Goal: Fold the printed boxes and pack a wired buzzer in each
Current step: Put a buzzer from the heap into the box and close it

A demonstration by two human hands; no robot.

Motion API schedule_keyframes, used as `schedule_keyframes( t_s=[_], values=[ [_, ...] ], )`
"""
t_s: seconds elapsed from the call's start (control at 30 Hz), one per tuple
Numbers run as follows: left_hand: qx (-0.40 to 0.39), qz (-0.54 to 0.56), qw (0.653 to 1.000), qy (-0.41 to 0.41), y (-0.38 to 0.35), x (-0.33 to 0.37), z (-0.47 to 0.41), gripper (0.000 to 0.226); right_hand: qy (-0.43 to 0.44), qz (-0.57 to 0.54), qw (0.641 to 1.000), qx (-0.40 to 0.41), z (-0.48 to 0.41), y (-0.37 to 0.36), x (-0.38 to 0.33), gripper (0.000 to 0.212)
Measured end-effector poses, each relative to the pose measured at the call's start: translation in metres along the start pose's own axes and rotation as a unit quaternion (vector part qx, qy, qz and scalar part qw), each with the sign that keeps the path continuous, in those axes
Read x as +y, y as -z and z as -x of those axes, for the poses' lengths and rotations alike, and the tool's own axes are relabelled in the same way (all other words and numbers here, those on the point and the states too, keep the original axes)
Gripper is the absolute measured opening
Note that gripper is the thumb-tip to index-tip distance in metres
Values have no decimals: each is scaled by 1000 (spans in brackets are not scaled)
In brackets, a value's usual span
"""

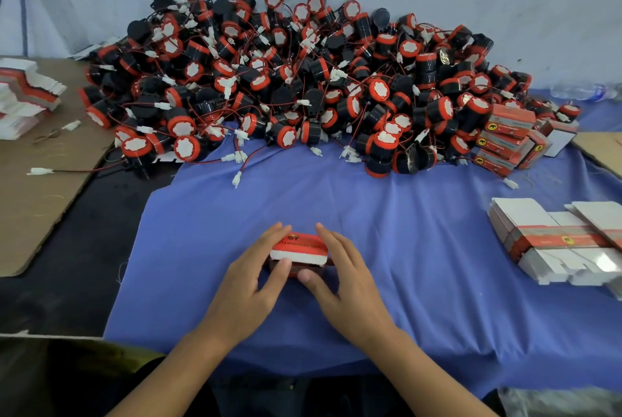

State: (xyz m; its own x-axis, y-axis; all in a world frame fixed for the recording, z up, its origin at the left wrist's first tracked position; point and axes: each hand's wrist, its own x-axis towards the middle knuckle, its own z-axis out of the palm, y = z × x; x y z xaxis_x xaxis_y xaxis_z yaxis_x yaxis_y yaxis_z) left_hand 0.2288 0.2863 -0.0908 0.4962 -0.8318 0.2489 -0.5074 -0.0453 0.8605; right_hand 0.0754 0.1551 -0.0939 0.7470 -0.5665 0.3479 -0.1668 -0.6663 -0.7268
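Observation:
A small red and white printed box (299, 250) stands on the blue cloth (387, 214) in front of me. My left hand (250, 285) grips its left side, thumb on the near face and fingers over the top. My right hand (340, 275) holds the right side the same way. What is inside the box is hidden. A big heap of black and red wired buzzers (303, 80) with white plugs fills the back of the table. A stack of flat printed boxes (555, 241) lies at the right.
Several folded boxes (511, 137) are piled at the right end of the heap. More flat box blanks (23, 97) sit on brown cardboard (37, 188) at the left. A clear bottle (585, 92) lies far right. A pale wall rises behind the heap.

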Motion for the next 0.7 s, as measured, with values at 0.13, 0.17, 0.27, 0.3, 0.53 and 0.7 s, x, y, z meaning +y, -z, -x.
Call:
schedule_keyframes(
  t_s=[0.13, 0.17, 0.27, 0.3, 0.53, 0.7],
  values=[
    [5, 4, 1000, 7, 0, 3, -1, 45, -30, -90, 995, 19, -2, -1, 2, 63],
    [4, 1, 1000, 3, 0, 4, -1, 44, -28, -100, 994, 30, -2, 0, 3, 54],
    [4, -8, 1000, -7, -1, 2, -2, 43, -27, -111, 992, 47, -3, 1, 3, 39],
    [9, -16, 1000, -11, -1, 2, -2, 42, -29, -118, 991, 50, -4, 1, 2, 37],
    [42, -57, 997, -26, -3, -1, -3, 41, -44, -111, 991, 58, -2, 0, 6, 36],
    [35, -51, 998, -17, -3, 2, -1, 45, -38, -63, 997, 35, 0, 1, 2, 39]
  ],
)
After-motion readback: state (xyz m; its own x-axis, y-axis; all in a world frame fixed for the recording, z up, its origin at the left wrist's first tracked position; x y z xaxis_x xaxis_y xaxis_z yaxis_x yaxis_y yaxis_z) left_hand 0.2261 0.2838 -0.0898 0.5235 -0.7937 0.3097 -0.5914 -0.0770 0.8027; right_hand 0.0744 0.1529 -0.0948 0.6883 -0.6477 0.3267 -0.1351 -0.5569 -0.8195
